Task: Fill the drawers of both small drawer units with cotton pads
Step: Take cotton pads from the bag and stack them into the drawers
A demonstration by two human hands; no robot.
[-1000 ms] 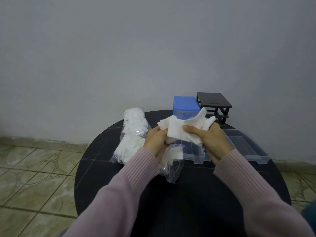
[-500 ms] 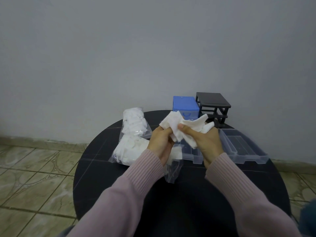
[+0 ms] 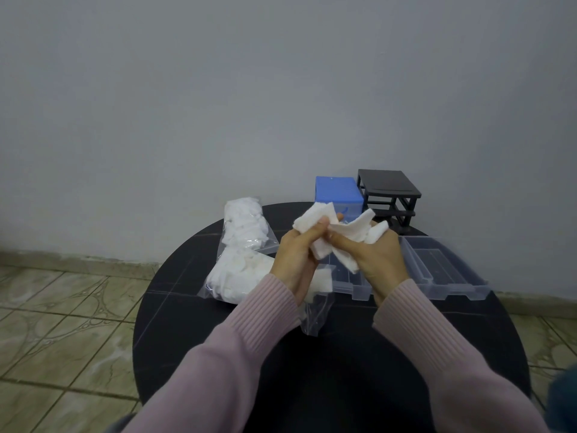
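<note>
Two hands are raised together above the middle of the round black table (image 3: 193, 345). A bunch of white pads (image 3: 340, 237) is grasped by both: the left hand (image 3: 295, 256) is curled round one end, the right hand (image 3: 376, 260) pinches the other. A nearly empty clear bag (image 3: 317, 310) hangs below the left hand. Two full pad bags (image 3: 242, 250) lie at 10 o'clock from the hands. Two clear drawers (image 3: 443, 270) lie at 3 o'clock, one partly hidden behind the hands. A blue unit (image 3: 338, 193) and a black frame (image 3: 388, 190) stand at 12 to 1 o'clock, side by side.
</note>
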